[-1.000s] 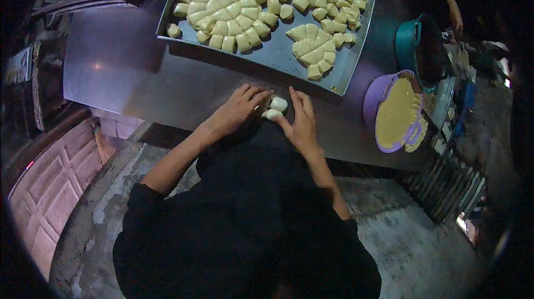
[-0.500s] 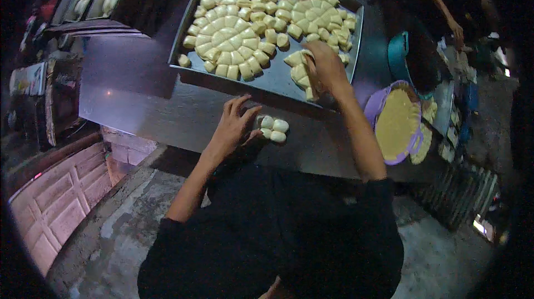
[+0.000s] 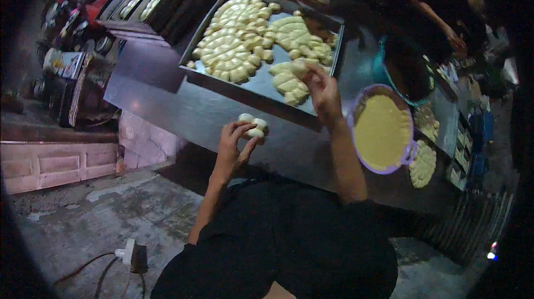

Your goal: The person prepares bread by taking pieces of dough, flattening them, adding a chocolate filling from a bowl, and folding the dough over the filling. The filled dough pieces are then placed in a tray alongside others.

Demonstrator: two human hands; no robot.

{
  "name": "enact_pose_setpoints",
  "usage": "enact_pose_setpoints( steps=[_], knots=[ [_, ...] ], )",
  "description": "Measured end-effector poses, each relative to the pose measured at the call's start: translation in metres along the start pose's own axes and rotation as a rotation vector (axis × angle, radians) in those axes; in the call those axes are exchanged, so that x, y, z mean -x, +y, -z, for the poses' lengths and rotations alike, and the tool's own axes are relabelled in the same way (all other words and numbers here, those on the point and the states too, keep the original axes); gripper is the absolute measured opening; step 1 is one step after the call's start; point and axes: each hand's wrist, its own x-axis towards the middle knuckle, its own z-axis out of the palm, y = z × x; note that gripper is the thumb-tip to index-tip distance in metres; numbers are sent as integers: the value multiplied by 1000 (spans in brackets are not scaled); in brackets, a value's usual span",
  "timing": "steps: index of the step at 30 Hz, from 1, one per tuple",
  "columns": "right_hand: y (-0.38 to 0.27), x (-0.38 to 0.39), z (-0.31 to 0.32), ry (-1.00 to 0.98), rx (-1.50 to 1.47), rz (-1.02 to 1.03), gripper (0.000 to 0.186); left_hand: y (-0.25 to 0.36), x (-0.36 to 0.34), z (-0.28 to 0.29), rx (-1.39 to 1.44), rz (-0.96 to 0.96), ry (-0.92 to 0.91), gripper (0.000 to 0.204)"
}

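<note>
My left hand [image 3: 232,146] is on the metal table, thumb and fingers pinching a small cluster of white dough balls [image 3: 253,123]. My right hand [image 3: 325,94] is raised over the near right corner of a big metal tray [image 3: 253,89], a small pale dough piece [image 3: 298,68] between its fingertips. Just beyond those fingers, a wedge-shaped group of cut dough [image 3: 290,87] lies in the tray. Large rounds of cut yellowish dough [image 3: 233,37] fill the tray's left side, with more cut dough [image 3: 292,33] at its far right.
To the right stand a purple basin [image 3: 412,154] of yellow dough and a teal tub [image 3: 382,71]. A flattened dough slab [image 3: 423,164] lies beside the basin. Loaf pans [image 3: 125,7] of dough are stacked back left. Another person's arm [image 3: 439,21] shows at far right. A power adapter [image 3: 129,254] lies on the floor.
My right hand has lifted from the dough wedge with a small piece in its fingertips. My left fingers have closed onto the dough balls. The whole view has shifted.
</note>
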Motion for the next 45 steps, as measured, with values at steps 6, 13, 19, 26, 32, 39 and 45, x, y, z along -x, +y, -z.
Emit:
enact_pose_setpoints(
  steps=[6, 13, 19, 26, 32, 39, 45],
  knots=[
    [-79, 126, 35, 128, 441, 374, 26, 105, -9, -65, 295, -140, -4, 31],
    [-103, 209, 68, 174, -231, 120, 42, 212, -34, -123, 501, -902, 12, 42],
    [-118, 230, 55, 262, -268, 139, 71, 208, -27, -184, 1287, -841, -170, 49],
    [-132, 180, 86, 293, -568, 33, 62, 212, -51, -204, 1337, -177, -223, 73],
    [-118, 50, 201, 398, 783, 164, 39, 159, -94, -207, 1063, 48, -301, 55],
    [-48, -30, 332, -34, 1522, 24, 45, 108, -150, -196, 1086, 272, -390, 25],
    [-79, -40, 298, 352, 1221, -321, 47, 96, -176, -194, 1079, 306, -441, 24]
  ],
)
